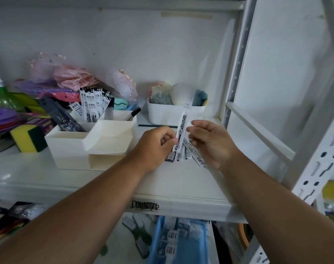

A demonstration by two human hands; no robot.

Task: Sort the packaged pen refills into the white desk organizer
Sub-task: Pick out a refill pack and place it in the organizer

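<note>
We stand at the shelf with both hands raised over its middle. Our left hand pinches one packaged refill near its lower part and holds it upright, probably to lift it apart from the rest. Our right hand curls loosely round a small fan of further refills, keeping them together as stock to draw from. The raised packet is a narrow white sleeve with black print and a dark lower end. The white desk organizer sits left of our hands, toward the shelf's left side, and its rear compartment already holds several like packets standing on end, which suggests the sorting is partway along.
</note>
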